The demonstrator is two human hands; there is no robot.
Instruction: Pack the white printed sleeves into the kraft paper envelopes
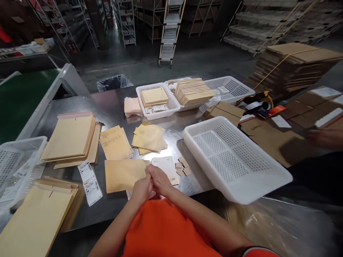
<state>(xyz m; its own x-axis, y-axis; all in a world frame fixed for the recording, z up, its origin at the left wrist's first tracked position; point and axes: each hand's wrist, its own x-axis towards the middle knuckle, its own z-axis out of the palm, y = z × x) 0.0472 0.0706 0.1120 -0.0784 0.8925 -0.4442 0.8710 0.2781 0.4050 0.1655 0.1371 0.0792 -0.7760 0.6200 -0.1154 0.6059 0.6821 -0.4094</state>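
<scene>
At the far left, a white perforated basket (pixel 18 160) sits on the steel table (pixel 112 103), partly over its edge. Just right of it lie two stacks of large padded envelopes, one stack (pixel 70 137) further back and one stack (pixel 37 217) at the near edge. A strip of printed labels (pixel 90 182) lies between them, towards the middle.

In the centre, a single tan mailer (pixel 123 175) lies flat on the table, just in front of the person. The left hand (pixel 141 191) comes up from the lower left with the forearm bare. Its fingers curl at the mailer's right edge, and the thumb lies against the other hand. The right hand (pixel 160 180) reaches in from the lower right, its wrist bent and its fingers folded down over the same edge. Both hands are pressed together at that spot and seem to pinch the mailer's open end, though what the fingertips hold is hidden. A white card (pixel 167 168) lies just beyond the right hand, touching the mailer's end. Small cardboard pieces (pixel 182 167) lie just beside the card.

Behind these, loose mailers (pixel 148 137) lie in a fanned heap. To the right, a large empty white tray (pixel 235 160) is tilted over the table edge. Flattened cartons (pixel 294 64) are stacked at the far right.
</scene>
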